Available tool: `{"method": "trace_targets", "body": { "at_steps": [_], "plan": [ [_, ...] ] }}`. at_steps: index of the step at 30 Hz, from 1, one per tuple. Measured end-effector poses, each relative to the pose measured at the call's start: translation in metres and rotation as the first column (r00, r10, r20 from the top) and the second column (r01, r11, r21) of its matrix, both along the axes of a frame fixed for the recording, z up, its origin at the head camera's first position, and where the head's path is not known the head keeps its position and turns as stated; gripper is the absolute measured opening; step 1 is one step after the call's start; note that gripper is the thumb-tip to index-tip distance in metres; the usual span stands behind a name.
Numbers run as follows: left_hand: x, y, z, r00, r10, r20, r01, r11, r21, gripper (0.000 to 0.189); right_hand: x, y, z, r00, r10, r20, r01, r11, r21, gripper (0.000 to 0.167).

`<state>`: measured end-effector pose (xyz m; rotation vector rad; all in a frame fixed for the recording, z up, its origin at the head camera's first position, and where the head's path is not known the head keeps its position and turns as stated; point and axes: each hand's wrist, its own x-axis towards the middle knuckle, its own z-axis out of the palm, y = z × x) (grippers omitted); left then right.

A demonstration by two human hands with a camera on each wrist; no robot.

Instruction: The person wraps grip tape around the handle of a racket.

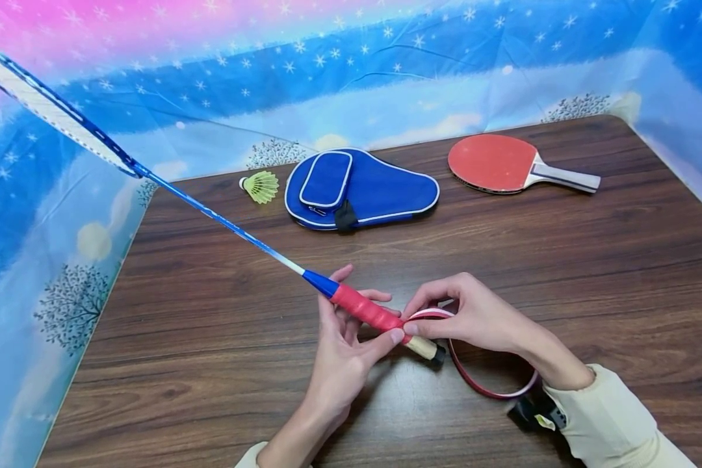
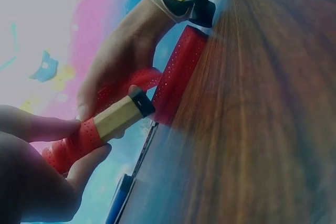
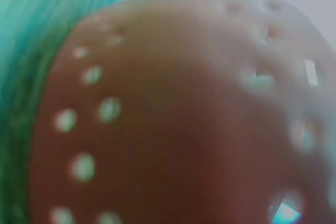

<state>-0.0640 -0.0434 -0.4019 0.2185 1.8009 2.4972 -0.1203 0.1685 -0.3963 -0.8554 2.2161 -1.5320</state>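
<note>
A blue and white badminton racket (image 1: 228, 224) slants up to the left, its head cut off by the frame's edge. My left hand (image 1: 342, 354) holds its handle from below, thumb pressing near the lower end of the red wrapping (image 1: 365, 308). Below that, a bare tan stretch of handle (image 2: 118, 119) ends in a black butt cap (image 2: 142, 103). Between thumb and fingers, my right hand (image 1: 474, 315) pinches red perforated grip tape (image 2: 178, 72) where it leaves the handle. The tape's loose length hangs in a loop under the right wrist. Blurred tape fills most of the right wrist view.
Along the back of the brown wooden table (image 1: 210, 364) lie a yellow-green shuttlecock (image 1: 261, 187), a blue paddle case (image 1: 386, 188) with white piping and a red table tennis paddle (image 1: 494, 162). A snowflake-patterned cloth (image 1: 351, 65) hangs behind the table and along its sides.
</note>
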Motion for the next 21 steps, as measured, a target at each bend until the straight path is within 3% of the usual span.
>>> {"method": "trace_targets", "body": {
  "at_steps": [4,9,17,21],
  "plan": [
    [-0.0003,0.0001,-0.0003,0.999,0.045,-0.018,-0.045,0.999,-0.009,0.088,0.0012,-0.0017,0.0019,0.999,-0.048,0.021,0.048,0.999,0.008,0.005],
    [-0.0003,0.0014,-0.0002,0.998,0.050,-0.031,-0.049,0.998,0.030,0.081,0.0029,-0.0039,0.0044,0.996,-0.067,0.054,0.067,0.998,-0.003,0.010],
    [0.0010,0.0018,0.0010,0.999,0.035,-0.025,-0.033,0.998,0.061,0.077,0.0019,-0.0032,0.0042,0.990,-0.018,0.139,0.025,0.999,-0.047,0.010],
    [0.0012,0.0016,0.0010,0.999,0.017,-0.031,-0.016,0.998,0.060,0.070,0.0008,-0.0016,0.0047,0.990,0.001,0.139,0.007,0.998,-0.054,0.012]
  ]
}}
